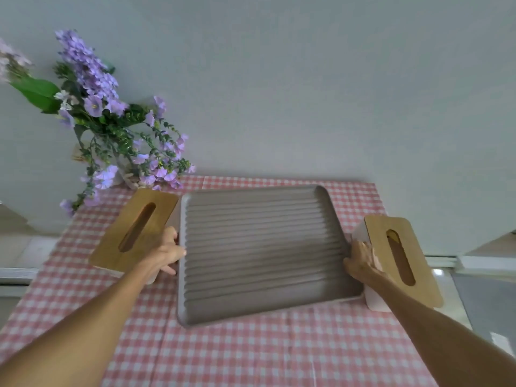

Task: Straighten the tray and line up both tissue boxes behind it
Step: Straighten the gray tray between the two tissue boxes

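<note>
While held at rims by left hand point(164, 255), right hand point(361, 263): turn tray point(265, 247) square to cloth point(251, 353) checks, clear of left box point(134, 227), right box point(402, 258).

Both bare arms reach forward, wide apart, wrists roughly straight. The left forearm point(97, 317) comes in from the lower left. The left hand point(164, 254) grips the left rim of the grey ribbed rectangular tray point(259, 247), fingers curled at the edge. The right forearm point(435, 325) comes in from the lower right. The right hand point(363, 262) is at the opposite rim, back up, thumb at the edge, fingers stretched along the outer side. It is blurred, so the clamp is unclear.
</note>
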